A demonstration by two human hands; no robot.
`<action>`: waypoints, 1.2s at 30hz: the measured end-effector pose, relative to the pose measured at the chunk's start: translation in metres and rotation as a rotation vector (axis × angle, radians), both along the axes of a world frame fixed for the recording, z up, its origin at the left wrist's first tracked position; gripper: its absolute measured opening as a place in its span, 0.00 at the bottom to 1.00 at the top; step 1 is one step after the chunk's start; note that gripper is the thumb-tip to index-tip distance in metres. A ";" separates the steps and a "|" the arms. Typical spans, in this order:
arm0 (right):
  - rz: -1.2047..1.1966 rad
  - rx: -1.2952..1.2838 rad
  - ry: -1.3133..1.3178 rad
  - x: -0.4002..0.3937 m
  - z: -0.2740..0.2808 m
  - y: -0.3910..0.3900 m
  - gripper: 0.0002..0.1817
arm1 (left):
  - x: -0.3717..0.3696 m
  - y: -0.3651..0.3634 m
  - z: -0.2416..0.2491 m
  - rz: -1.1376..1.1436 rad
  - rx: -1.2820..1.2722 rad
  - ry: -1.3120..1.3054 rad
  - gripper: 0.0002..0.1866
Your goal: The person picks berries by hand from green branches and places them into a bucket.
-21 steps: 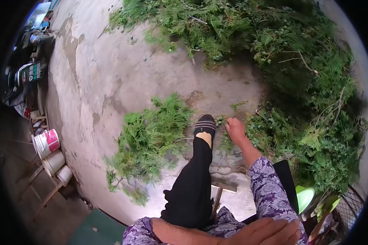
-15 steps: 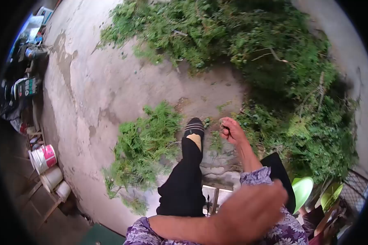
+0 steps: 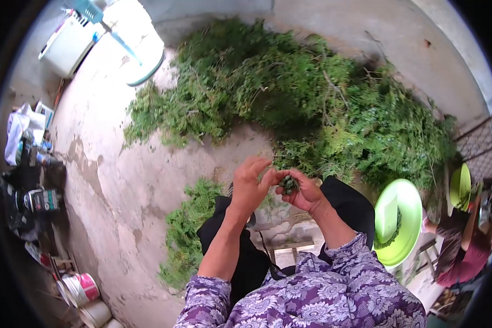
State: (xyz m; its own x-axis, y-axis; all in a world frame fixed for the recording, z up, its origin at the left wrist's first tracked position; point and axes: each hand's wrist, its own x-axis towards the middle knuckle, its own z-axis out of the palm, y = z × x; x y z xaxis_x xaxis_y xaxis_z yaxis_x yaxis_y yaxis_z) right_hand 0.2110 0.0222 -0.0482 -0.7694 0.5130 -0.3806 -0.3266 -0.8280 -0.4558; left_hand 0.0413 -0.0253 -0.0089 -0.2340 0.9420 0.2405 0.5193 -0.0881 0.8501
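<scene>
A small cluster of round, dusky-green seed cones (image 3: 290,185) sits in the right hand (image 3: 307,195), in front of the person's body and above the floor; the right hand's fingers curl around it, holding it between thumb and fingers; the left hand (image 3: 248,185) is right beside it, thumb and forefinger reaching to the cluster, though I cannot tell whether they pinch a part of it; below the hands are the person's knees in black cloth trousers (image 3: 349,210); just ahead, a large heap of feathery green evergreen branches (image 3: 374,123) curves across the grey concrete floor (image 3: 147,180); a smaller heap of green sprigs (image 3: 188,227) lies to the left; near the right knee stands a round, light-green plastic basin (image 3: 415,218), with small dark-green pieces (image 3: 394,228) inside; beyond it, a co-worker in a maroon top (image 3: 464,262) is partly visible.
</scene>
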 end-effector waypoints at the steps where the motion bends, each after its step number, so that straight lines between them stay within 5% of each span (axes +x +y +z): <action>1: -0.030 -0.025 -0.026 0.008 0.006 -0.009 0.21 | 0.008 -0.008 0.005 -0.045 0.091 0.131 0.17; 10: -0.087 -0.072 0.018 0.035 0.002 -0.079 0.22 | 0.072 -0.070 0.032 -0.295 0.008 0.379 0.25; 20: 0.121 0.107 0.068 0.067 0.035 -0.104 0.37 | 0.099 -0.094 0.037 -0.251 0.102 0.394 0.05; 23: 0.106 0.046 0.067 0.076 0.044 -0.107 0.30 | 0.104 -0.097 0.039 -0.146 -0.067 0.210 0.05; 30: 0.107 0.362 -0.127 0.086 0.048 -0.107 0.13 | 0.109 -0.096 0.025 -0.099 -0.118 0.082 0.06; 31: 0.103 0.342 -0.089 0.089 0.054 -0.109 0.13 | 0.113 -0.099 0.037 -0.160 -0.229 -0.250 0.06; 32: 0.108 0.338 -0.049 0.094 0.058 -0.108 0.14 | 0.109 -0.097 0.023 -0.101 -0.200 -0.032 0.04; 36: 0.036 0.258 0.042 0.104 0.054 -0.108 0.13 | 0.123 -0.098 0.057 -0.086 -0.253 -0.105 0.07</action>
